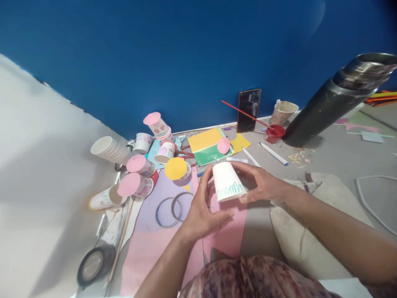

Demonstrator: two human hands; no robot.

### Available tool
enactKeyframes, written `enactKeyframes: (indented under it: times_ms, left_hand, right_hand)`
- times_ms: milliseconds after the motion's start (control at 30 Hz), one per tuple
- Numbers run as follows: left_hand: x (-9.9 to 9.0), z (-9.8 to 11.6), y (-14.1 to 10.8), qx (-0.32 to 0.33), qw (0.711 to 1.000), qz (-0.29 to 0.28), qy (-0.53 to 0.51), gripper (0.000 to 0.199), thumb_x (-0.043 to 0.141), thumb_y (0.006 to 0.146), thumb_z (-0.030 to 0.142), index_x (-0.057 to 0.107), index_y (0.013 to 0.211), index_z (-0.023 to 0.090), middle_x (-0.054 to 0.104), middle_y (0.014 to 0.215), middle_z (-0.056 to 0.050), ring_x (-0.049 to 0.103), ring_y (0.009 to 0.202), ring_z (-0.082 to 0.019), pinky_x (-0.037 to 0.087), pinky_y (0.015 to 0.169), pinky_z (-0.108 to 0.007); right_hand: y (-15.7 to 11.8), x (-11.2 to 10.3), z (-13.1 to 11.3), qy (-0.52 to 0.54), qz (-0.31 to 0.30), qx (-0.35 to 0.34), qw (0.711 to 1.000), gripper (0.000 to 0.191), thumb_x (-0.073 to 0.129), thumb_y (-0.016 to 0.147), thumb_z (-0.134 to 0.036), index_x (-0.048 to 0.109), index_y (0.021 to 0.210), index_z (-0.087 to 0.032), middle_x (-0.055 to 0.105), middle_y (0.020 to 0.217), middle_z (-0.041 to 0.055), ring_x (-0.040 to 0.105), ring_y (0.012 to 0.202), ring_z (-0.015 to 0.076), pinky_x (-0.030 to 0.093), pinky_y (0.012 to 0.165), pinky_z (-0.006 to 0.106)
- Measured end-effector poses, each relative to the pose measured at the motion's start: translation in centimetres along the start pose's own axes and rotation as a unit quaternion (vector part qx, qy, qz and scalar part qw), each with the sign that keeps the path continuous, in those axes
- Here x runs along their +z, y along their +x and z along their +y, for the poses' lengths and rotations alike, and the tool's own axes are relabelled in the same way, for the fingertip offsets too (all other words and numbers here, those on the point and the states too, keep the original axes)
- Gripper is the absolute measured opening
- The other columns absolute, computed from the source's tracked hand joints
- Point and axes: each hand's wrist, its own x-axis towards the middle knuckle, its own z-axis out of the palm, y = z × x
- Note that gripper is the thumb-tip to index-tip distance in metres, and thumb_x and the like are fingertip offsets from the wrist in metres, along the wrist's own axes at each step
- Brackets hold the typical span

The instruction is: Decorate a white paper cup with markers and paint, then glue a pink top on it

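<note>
A white paper cup [227,180] is held upside down in front of me, with wavy teal marks drawn along its lower, wider rim. My right hand [263,182] grips it from the right, fingers behind and thumb near the rim. My left hand [203,211] steadies its left side with the fingers, while the thumb stretches out below the cup. Under the hands lie pink sheets [226,231] and a lilac sheet [149,198] with two thin rings [167,225]. No marker is in either hand.
Decorated cups with pink discs [136,163] and a cup stack [108,150] stand left. Behind lie yellow and green paper [206,140], markers [273,154], a phone [249,109], and a red paint pot [274,133] with a brush. A dark flask [328,103] stands right; black tape [93,265] lies left.
</note>
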Motion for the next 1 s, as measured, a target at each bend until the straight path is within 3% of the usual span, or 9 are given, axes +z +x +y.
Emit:
enactKeyframes:
  times_ms: [167,367,467,600,700,800,867,933,1000]
  left_hand:
    - [0.1,0.3,0.6,-0.006,0.994,0.027,-0.107,0.101,0.095,0.074,0.052,0.043,0.159,0.029,0.047,0.167,-0.017,0.056,0.147,-0.038,0.055,0.116,-0.051]
    - [0.2,0.2,0.6,-0.01,0.992,0.059,-0.108,0.094,0.093,0.076,0.048,0.045,0.154,0.026,0.05,0.162,-0.017,0.054,0.147,-0.036,0.054,0.115,-0.049]
    - [-0.1,0.0,0.5,0.024,0.991,0.135,0.011,0.083,0.085,0.08,0.037,0.046,0.153,0.027,0.048,0.158,-0.015,0.051,0.148,-0.035,0.05,0.118,-0.049]
    - [-0.5,-0.7,0.5,0.048,0.95,0.198,0.238,0.083,0.079,0.077,0.023,0.048,0.153,0.027,0.05,0.143,-0.014,0.052,0.141,-0.034,0.05,0.116,-0.052]
    - [-0.5,-1.1,0.5,0.083,0.929,0.192,0.304,0.084,0.077,0.079,0.021,0.043,0.156,0.026,0.051,0.141,-0.015,0.053,0.137,-0.034,0.052,0.112,-0.053]
    - [-0.4,-1.1,0.5,0.127,0.919,0.159,0.338,0.082,0.077,0.083,0.022,0.04,0.156,0.025,0.052,0.144,-0.016,0.052,0.137,-0.035,0.049,0.113,-0.055]
    - [-0.4,-1.0,0.4,0.139,0.922,0.121,0.342,0.082,0.077,0.085,0.024,0.038,0.157,0.024,0.053,0.146,-0.017,0.053,0.137,-0.035,0.048,0.114,-0.055]
    - [-0.4,-0.8,0.4,0.143,0.928,0.085,0.334,0.085,0.08,0.086,0.027,0.036,0.159,0.025,0.055,0.146,-0.018,0.055,0.136,-0.035,0.048,0.115,-0.055]
    - [-0.4,-0.7,0.4,0.141,0.935,0.06,0.32,0.089,0.083,0.084,0.027,0.035,0.159,0.028,0.056,0.148,-0.017,0.056,0.136,-0.035,0.049,0.114,-0.055]
  right_hand:
    - [0.3,0.6,0.8,0.117,-0.017,0.025,0.993,0.098,0.097,0.068,-0.056,0.058,0.154,-0.028,0.061,0.156,0.014,0.061,0.142,0.0333,0.051,0.116,0.05]
    - [0.3,1.0,1.0,0.047,-0.012,0.025,0.998,0.097,0.089,0.075,-0.064,0.053,0.157,-0.028,0.066,0.149,0.0143,0.068,0.129,0.031,0.06,0.101,0.044]
    - [0.1,0.7,1.1,-0.127,0.064,0.029,0.989,0.081,0.087,0.079,-0.049,0.058,0.152,-0.027,0.072,0.136,0.0128,0.072,0.11,0.0276,0.061,0.087,0.039]
    - [0.1,0.2,1.0,-0.304,0.112,0.039,0.945,0.022,0.073,0.088,-0.034,0.078,0.106,-0.023,0.077,0.089,0.0055,0.069,0.078,0.0222,0.055,0.072,0.036]
    - [0.0,0.4,0.8,-0.318,0.106,0.034,0.942,0.022,0.068,0.092,-0.032,0.077,0.11,-0.023,0.077,0.085,0.004,0.067,0.068,0.0192,0.054,0.066,0.033]
    - [-0.2,0.8,0.8,-0.326,0.1,-0.018,0.94,0.044,0.073,0.09,-0.03,0.069,0.134,-0.026,0.078,0.118,0.0098,0.072,0.083,0.0212,0.06,0.077,0.037]
    - [-0.4,0.9,1.0,-0.343,0.085,-0.059,0.933,0.071,0.081,0.086,-0.034,0.056,0.153,-0.029,0.066,0.149,0.0143,0.073,0.112,0.0294,0.061,0.094,0.045]
    - [-0.5,0.8,1.2,-0.362,0.055,-0.087,0.926,0.095,0.086,0.082,-0.038,0.04,0.165,-0.032,0.051,0.166,0.015,0.058,0.142,0.0373,0.053,0.113,0.056]
    - [-0.5,0.6,1.4,-0.37,0.028,-0.099,0.923,0.095,0.086,0.083,-0.039,0.039,0.166,-0.034,0.046,0.17,0.0135,0.045,0.155,0.0389,0.043,0.124,0.06]
